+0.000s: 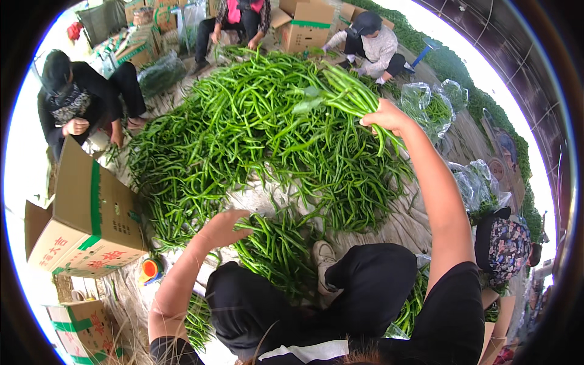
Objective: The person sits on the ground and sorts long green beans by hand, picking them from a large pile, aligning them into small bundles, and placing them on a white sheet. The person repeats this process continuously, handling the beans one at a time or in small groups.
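A bunch of long green chili peppers (349, 89) is gripped in my right hand (388, 117), raised over the right side of a broad pepper heap (255, 100). Some stems and a pale green leaf (308, 105) show at the bunch's left side. My left hand (223, 229) has its thumb and fingers apart and holds nothing. It hovers at the left edge of a smaller pile of peppers (278, 251), which lies between my legs. Whether its fingertips touch that pile I cannot tell.
An open cardboard box (100, 219) stands at left, beside an orange-and-blue tape dispenser (150, 270). Other people sit around the heap: one at left (77, 100), one at the back (235, 23), one at back right (372, 45). Clear plastic bags (429, 109) of peppers lie at right.
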A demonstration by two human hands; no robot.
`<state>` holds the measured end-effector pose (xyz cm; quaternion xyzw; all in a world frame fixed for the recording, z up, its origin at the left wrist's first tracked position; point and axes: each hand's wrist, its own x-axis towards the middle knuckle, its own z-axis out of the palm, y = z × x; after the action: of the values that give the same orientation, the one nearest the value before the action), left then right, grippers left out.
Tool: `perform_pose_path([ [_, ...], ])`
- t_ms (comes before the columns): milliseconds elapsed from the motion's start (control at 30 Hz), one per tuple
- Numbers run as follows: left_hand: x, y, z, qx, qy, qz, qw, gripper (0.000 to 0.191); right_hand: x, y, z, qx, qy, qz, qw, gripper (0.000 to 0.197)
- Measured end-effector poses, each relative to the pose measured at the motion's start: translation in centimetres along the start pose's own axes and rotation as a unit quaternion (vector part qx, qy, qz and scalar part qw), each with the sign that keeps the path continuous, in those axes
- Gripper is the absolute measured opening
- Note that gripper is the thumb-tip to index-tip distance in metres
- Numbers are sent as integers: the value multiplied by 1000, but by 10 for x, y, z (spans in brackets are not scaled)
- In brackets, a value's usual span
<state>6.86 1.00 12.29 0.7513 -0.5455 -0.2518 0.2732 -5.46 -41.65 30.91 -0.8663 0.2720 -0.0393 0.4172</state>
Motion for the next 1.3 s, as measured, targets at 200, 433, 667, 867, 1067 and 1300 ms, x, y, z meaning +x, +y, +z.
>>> perform_pose_path([
  [200, -1, 129, -10, -331, 7, 24, 943, 63, -104, -34, 19, 221, 3, -29, 975, 28],
  [433, 31, 195, 58, -736, 100, 190, 642, 87, -228, -26, 115, 354, -138, -33, 925, 40],
  [667, 23, 194, 106, -818, 137, 99, 551, 43, -273, 7, 183, 46, -10, -193, 980, 71],
  [867, 23, 171, 102, -832, 157, 144, 512, 27, -272, -19, 157, -23, 5, -200, 979, 45],
  [1067, 20, 171, 94, -793, 244, 24, 558, 17, -265, -29, 188, -234, 104, -243, 936, 46],
  [1300, 9, 143, 87, -782, 225, 62, 577, 27, -232, -40, 195, -199, -61, -172, 963, 26],
])
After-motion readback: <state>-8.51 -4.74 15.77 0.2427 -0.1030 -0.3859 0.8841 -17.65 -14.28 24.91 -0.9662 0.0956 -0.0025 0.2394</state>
